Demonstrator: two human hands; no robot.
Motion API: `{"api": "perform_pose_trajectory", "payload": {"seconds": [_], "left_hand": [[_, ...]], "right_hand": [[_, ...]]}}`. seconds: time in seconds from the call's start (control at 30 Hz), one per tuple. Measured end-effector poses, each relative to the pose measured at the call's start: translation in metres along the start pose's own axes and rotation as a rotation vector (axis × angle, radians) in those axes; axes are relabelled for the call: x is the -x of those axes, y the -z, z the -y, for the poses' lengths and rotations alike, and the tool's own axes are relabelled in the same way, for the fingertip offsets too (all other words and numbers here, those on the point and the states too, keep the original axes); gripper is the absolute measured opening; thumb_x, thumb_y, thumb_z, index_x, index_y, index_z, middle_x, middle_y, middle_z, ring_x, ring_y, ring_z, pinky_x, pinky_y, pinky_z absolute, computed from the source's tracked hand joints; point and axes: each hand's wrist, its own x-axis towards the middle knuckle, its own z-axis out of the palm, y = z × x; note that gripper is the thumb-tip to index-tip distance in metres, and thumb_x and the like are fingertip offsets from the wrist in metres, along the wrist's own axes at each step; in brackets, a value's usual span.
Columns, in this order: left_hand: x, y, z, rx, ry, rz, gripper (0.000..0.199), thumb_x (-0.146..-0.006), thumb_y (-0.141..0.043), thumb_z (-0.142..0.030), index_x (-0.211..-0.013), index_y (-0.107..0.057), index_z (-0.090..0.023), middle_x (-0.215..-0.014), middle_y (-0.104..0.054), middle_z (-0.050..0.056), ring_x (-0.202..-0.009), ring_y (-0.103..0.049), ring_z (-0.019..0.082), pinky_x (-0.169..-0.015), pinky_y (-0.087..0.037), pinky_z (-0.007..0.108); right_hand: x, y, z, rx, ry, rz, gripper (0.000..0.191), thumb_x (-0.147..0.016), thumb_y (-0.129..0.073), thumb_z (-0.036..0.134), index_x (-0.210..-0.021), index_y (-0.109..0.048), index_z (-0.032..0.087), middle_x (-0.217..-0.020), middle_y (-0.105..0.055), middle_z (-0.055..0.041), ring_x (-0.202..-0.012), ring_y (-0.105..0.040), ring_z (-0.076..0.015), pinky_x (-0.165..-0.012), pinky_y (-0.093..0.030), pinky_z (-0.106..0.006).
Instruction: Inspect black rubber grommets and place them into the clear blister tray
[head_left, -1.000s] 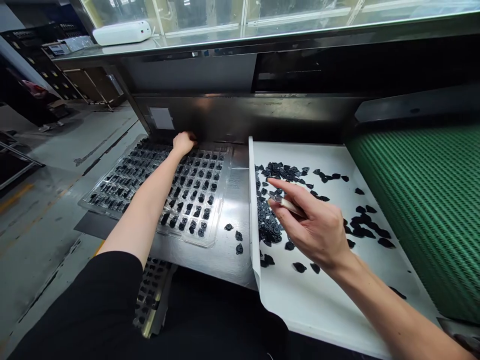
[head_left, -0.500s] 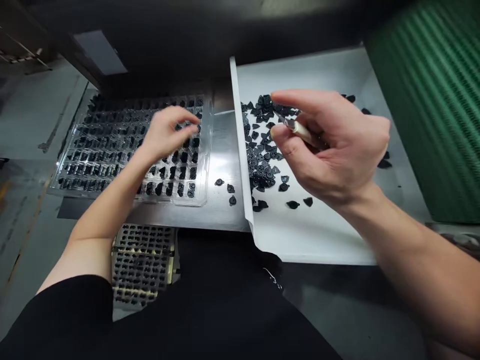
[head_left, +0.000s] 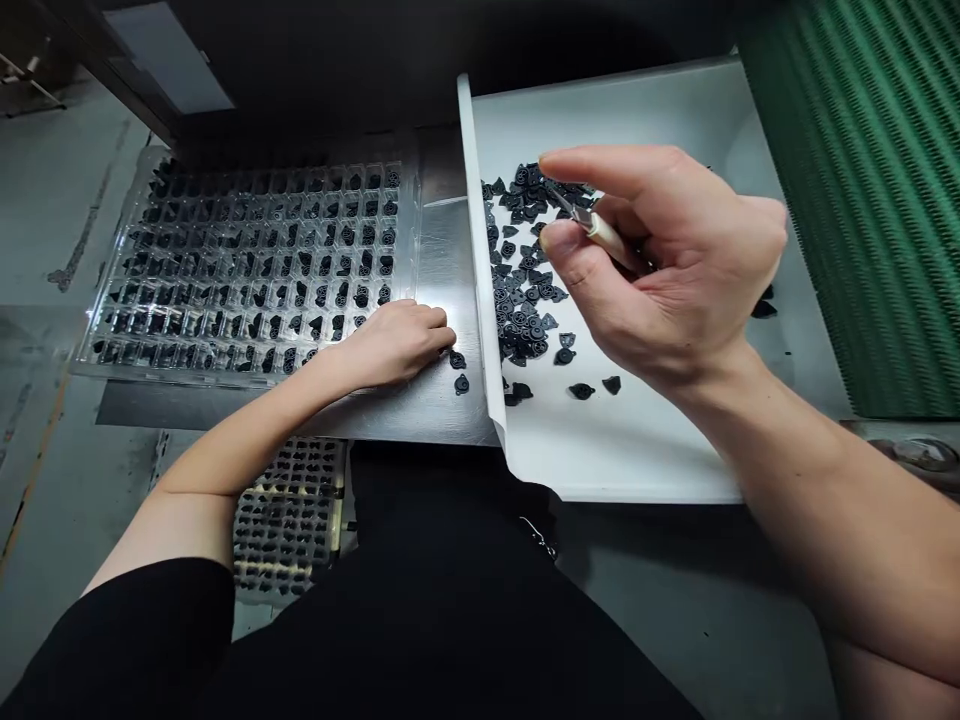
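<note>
My left hand (head_left: 405,342) lies low over the metal bench top, with its fingers curled closed and the fingertips pointing down. Those fingertips cover the spot where one small black part lay, so I cannot see what is in them. Two more small black parts (head_left: 461,384) lie just to their right. My right hand (head_left: 671,260) hovers over the white tray (head_left: 637,450), its curled fingers wrapped around a craft knife (head_left: 602,232) with a cream handle and thin metal blade. Its thumb and forefinger stay apart, with nothing visible between them. Loose black parts (head_left: 525,330) are heaped below.
A clear compartment tray (head_left: 247,265) filled with black parts stands on the left of the metal bench (head_left: 442,255). Below the bench edge sits another filled tray (head_left: 289,520). The white tray's raised wall (head_left: 480,260) divides the two sides. A green ribbed panel (head_left: 885,220) borders the right.
My left hand has come down from above the clear tray to the right and nearer, its fingers closing over one black part. My right hand keeps its hold on the knife. The view has shifted slightly.
</note>
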Motion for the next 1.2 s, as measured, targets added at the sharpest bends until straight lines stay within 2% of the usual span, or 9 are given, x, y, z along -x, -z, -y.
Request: {"api": "perform_pose_trajectory", "payload": {"seconds": [0.2,0.4,0.53,0.67,0.87,1.07,1.2], "left_hand": [[-0.002,0.007,-0.011,0.132,-0.005,-0.033,0.026,-0.109,-0.062,-0.028,-0.129,-0.071,-0.015,-0.118,-0.073,0.01,-0.099,-0.07,0.025,-0.075,-0.049,0.036],[-0.008,-0.003,-0.017,0.121,-0.029,0.081,0.02,-0.103,-0.065,-0.019,-0.12,-0.075,-0.017,-0.118,-0.07,0.012,-0.099,-0.068,0.027,-0.071,-0.049,0.036],[-0.009,-0.006,-0.016,0.188,-0.038,0.1,0.02,-0.104,-0.061,-0.016,-0.117,-0.075,-0.016,-0.117,-0.07,0.012,-0.095,-0.068,0.024,-0.07,-0.049,0.034],[-0.006,-0.008,-0.011,0.186,-0.03,0.057,0.02,-0.107,-0.06,-0.022,-0.118,-0.076,-0.016,-0.117,-0.072,0.012,-0.094,-0.069,0.024,-0.07,-0.049,0.034],[0.001,-0.005,-0.006,0.116,0.021,-0.058,0.025,-0.112,-0.055,-0.029,-0.114,-0.077,-0.017,-0.105,-0.075,0.01,-0.088,-0.07,0.023,-0.066,-0.046,0.034],[0.001,-0.006,-0.009,0.313,0.034,-0.062,0.022,-0.11,-0.064,-0.033,-0.122,-0.075,-0.018,-0.108,-0.076,0.009,-0.095,-0.073,0.023,-0.073,-0.053,0.034],[0.008,-0.002,-0.017,0.393,0.044,-0.176,0.027,-0.111,-0.062,-0.033,-0.131,-0.07,-0.017,-0.12,-0.075,0.013,-0.104,-0.073,0.024,-0.081,-0.058,0.036]], "right_hand": [[-0.001,-0.001,0.002,-0.007,0.041,0.014,0.026,-0.108,-0.067,0.031,-0.133,-0.074,0.033,-0.066,-0.054,0.003,-0.054,-0.05,-0.0144,-0.056,-0.045,-0.032],[-0.001,-0.001,0.003,0.012,0.046,0.021,0.023,-0.109,-0.066,0.03,-0.13,-0.075,0.035,-0.067,-0.058,0.003,-0.054,-0.051,-0.0131,-0.055,-0.045,-0.032],[0.0,-0.001,0.0,0.03,0.036,0.031,0.022,-0.109,-0.066,0.033,-0.128,-0.076,0.038,-0.069,-0.062,0.0034,-0.054,-0.053,-0.012,-0.055,-0.046,-0.032],[0.0,-0.001,0.0,0.012,0.045,0.029,0.024,-0.108,-0.066,0.029,-0.127,-0.077,0.037,-0.069,-0.061,0.0044,-0.054,-0.048,-0.0127,-0.057,-0.043,-0.033],[0.0,-0.004,0.0,-0.079,0.074,0.022,0.026,-0.102,-0.068,0.02,-0.124,-0.081,0.025,-0.069,-0.058,0.0038,-0.056,-0.041,-0.0115,-0.057,-0.036,-0.032],[-0.001,-0.003,0.0,-0.081,0.089,0.056,0.025,-0.102,-0.069,0.018,-0.123,-0.081,0.019,-0.072,-0.06,0.0023,-0.059,-0.043,-0.0111,-0.058,-0.036,-0.032],[0.0,-0.004,0.0,-0.062,0.066,0.053,0.025,-0.104,-0.067,0.021,-0.123,-0.082,0.022,-0.074,-0.062,0.0011,-0.059,-0.044,-0.0126,-0.059,-0.037,-0.033]]}}
